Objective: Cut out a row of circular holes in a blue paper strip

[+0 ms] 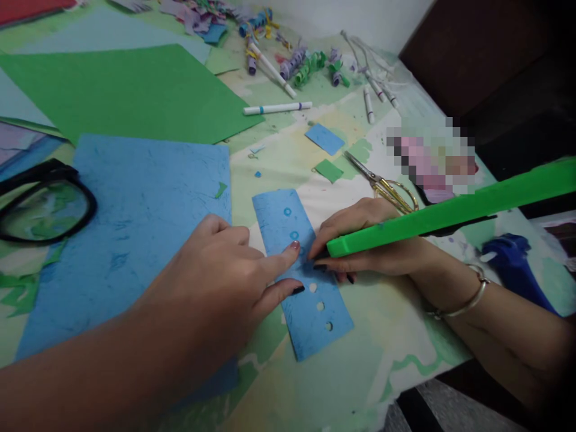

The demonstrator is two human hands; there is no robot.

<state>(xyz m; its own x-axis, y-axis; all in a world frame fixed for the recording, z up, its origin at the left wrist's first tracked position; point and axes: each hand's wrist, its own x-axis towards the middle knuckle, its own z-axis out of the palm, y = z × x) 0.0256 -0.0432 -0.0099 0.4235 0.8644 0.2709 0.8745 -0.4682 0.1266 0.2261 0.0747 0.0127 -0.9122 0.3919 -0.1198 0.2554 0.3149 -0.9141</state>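
A narrow blue paper strip with a row of punched holes lies near the table's front edge. My left hand rests on it, two fingers stretched out and pressing the strip's left edge. My right hand is closed around a long green tool whose dark tip touches the strip between the holes. A metal bangle circles my right wrist.
A large blue sheet and a green sheet lie at left, with black glasses on them. Gold-handled scissors, white markers, curled paper bits and small paper scraps sit farther back. A blue object lies at right.
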